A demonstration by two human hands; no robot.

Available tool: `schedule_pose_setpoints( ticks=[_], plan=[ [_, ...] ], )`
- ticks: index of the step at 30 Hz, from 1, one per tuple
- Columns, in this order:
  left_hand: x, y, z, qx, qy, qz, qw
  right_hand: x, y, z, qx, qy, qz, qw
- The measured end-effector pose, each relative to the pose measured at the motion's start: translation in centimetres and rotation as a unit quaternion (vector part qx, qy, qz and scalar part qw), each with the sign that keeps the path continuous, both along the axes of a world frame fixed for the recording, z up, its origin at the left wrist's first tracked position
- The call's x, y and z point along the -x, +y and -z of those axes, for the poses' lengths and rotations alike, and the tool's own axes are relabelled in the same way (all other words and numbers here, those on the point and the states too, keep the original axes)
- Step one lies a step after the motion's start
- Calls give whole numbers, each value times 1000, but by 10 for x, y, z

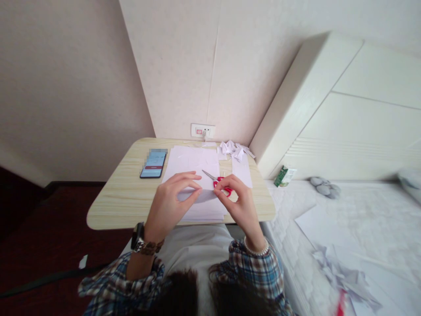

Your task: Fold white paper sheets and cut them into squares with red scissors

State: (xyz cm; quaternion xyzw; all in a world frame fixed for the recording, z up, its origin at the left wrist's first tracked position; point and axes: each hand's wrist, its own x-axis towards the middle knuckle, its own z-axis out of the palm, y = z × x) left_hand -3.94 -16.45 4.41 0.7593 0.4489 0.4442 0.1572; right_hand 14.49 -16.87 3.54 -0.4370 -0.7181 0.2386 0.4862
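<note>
A small piece of white paper is stretched between my two hands above the table. My left hand pinches its left side between thumb and fingers. At the other end, my right hand has thumb and index finger closed on it. Beneath lies a stack of white paper sheets. Red-handled scissors rest on the stack, blades pointing to the far left, with the handles partly behind my right hand. Several folded paper pieces are heaped at the table's far right corner.
A phone lies on the left of the small wooden table. A wall socket is behind the table. On the bed to the right are a green-and-white carton, grey slippers and crumpled paper.
</note>
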Motion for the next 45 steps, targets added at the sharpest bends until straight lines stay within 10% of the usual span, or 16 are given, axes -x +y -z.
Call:
schedule_pose_setpoints(
  ticks=[18,27,45],
  plan=[
    [14,2,3,62,-93,22,994,-17,2,4,74,105,43,991],
    [7,6,9,209,-249,54,944,-12,5,9,106,255,86,957],
    [-2,3,10,287,-251,70,922,-6,6,10,69,272,37,959]
  ],
)
